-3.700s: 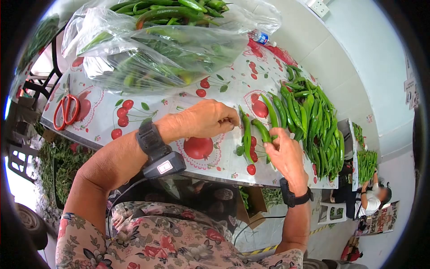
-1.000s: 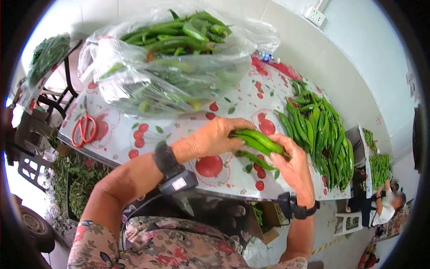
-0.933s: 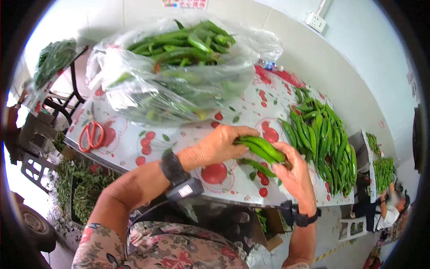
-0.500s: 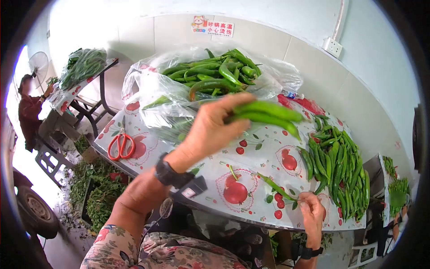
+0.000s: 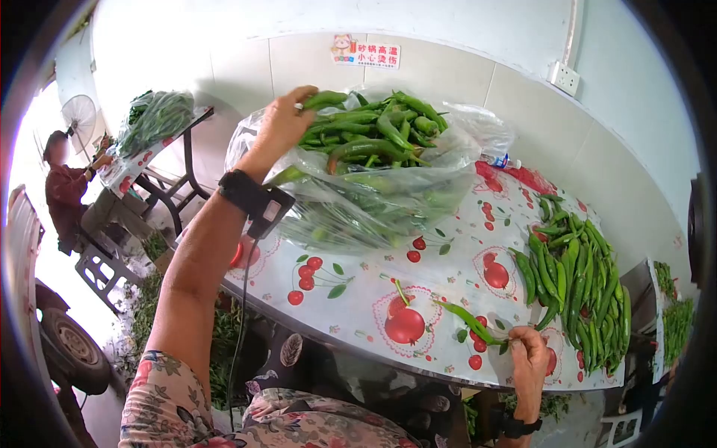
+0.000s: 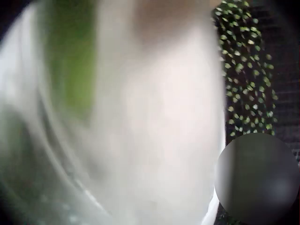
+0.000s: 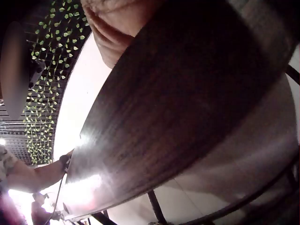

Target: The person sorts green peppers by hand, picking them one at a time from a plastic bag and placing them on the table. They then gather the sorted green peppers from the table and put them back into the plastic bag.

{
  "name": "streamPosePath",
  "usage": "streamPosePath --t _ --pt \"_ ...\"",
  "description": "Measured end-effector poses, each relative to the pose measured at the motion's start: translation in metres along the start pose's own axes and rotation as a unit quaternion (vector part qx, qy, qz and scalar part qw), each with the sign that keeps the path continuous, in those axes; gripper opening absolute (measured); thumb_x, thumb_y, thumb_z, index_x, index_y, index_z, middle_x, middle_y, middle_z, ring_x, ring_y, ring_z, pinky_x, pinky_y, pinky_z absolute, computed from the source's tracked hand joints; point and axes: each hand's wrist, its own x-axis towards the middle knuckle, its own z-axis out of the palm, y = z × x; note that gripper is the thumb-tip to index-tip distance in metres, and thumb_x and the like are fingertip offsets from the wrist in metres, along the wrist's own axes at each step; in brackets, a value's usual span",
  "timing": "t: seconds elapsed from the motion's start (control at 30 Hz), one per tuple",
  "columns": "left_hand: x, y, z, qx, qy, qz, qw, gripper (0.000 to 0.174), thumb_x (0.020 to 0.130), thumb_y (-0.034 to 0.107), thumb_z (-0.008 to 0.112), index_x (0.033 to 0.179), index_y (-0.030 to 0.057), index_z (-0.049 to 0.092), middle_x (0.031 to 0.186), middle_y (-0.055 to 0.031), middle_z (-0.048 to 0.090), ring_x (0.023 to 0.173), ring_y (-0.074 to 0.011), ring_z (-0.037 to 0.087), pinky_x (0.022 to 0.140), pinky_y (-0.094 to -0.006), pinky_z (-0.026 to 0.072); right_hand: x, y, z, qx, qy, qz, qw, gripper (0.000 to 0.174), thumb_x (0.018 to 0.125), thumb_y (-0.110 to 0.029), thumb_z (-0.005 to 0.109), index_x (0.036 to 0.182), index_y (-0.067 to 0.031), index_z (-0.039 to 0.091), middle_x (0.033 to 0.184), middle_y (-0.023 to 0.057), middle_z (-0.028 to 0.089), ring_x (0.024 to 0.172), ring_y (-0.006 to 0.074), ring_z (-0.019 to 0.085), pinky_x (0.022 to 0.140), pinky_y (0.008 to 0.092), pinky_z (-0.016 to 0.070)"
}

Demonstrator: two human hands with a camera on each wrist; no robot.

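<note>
My left hand (image 5: 280, 127) grips a green chili pepper (image 5: 325, 99) at the back left of a large clear plastic bag (image 5: 358, 220), over the heap of peppers (image 5: 385, 134) in its mouth. In the left wrist view a green shape (image 6: 70, 61) is badly blurred. Low on the table, the thumb and fingers of my right hand (image 5: 529, 358) pinch the stem end of another green chili pepper (image 5: 467, 319), which lies on the cherry-patterned cloth (image 5: 358, 306). The right wrist view shows part of that hand (image 7: 112, 28), its fingertips hidden.
A large pile of green peppers (image 5: 586, 299) covers the right end. A short cut stem (image 5: 402, 291) lies mid-table. Red scissors (image 5: 237, 254) show partly behind the left forearm. A water bottle (image 5: 502, 160) and red netting (image 5: 534, 179) lie at the back. Far left is another person (image 5: 63, 187).
My left hand has carried the peppers from mid-table up to the bag's back left. My right hand has let go of those and taken the stem end of the lying pepper.
</note>
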Motion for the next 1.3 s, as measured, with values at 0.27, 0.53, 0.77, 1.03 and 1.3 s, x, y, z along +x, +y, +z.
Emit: streamPosePath --t 0.27,0.53,0.77,1.03,1.3 --pt "0.0 0.033 -0.016 -0.047 0.044 0.034 0.997 0.029 0.076 0.002 0.055 0.102 0.0086 0.065 0.09 -0.0115 0.066 0.076 -0.0181 0.061 0.072 -0.0295 0.049 -0.004 0.002 -0.001 0.003 0.004 -0.005 1.0 0.017 0.084 -0.005 0.056 0.098 0.0039 0.058 0.085 0.003 0.058 0.075 0.0085 0.05 0.068 0.0211 0.0412" --pt "-0.01 0.051 -0.032 -0.124 0.077 0.029 0.989 0.028 0.08 -0.003 0.055 0.106 0.005 0.063 0.088 -0.0067 0.065 0.076 -0.0098 0.061 0.066 -0.021 0.0491 -0.004 -0.001 -0.002 -0.006 0.0 0.005 1.0 0.017 0.083 -0.003 0.055 0.098 0.0041 0.058 0.085 0.0037 0.058 0.073 0.0086 0.05 0.067 0.0212 0.0411" --pt "-0.003 0.045 -0.009 0.011 -0.049 -0.007 0.999 0.025 0.074 0.003 0.058 0.098 0.0041 0.065 0.08 -0.0102 0.066 0.066 -0.0116 0.058 0.063 -0.0261 0.0482 -0.005 0.003 -0.002 0.002 0.004 -0.001 1.0 0.017 0.083 -0.002 0.055 0.098 0.0038 0.058 0.086 0.0037 0.058 0.075 0.0086 0.051 0.069 0.0213 0.0416" --pt "0.019 0.034 -0.001 0.095 -0.086 0.067 0.99 0.027 0.073 0.005 0.058 0.099 0.0036 0.063 0.077 -0.0106 0.065 0.066 -0.0174 0.061 0.064 -0.0295 0.0491 -0.005 0.002 -0.001 0.022 0.005 0.017 1.0 0.017 0.083 0.0 0.055 0.099 0.004 0.058 0.086 0.0035 0.058 0.075 0.0087 0.051 0.07 0.0213 0.0419" --pt "0.024 0.04 0.015 0.108 -0.158 0.086 0.978 0.027 0.074 0.01 0.062 0.101 0.0045 0.063 0.091 -0.0122 0.066 0.081 -0.0201 0.063 0.075 -0.0314 0.0494 -0.007 -0.001 0.003 0.02 0.02 0.015 0.999 0.018 0.082 0.0 0.055 0.099 0.0044 0.058 0.085 0.0025 0.057 0.075 0.0083 0.05 0.068 0.0212 0.0413"
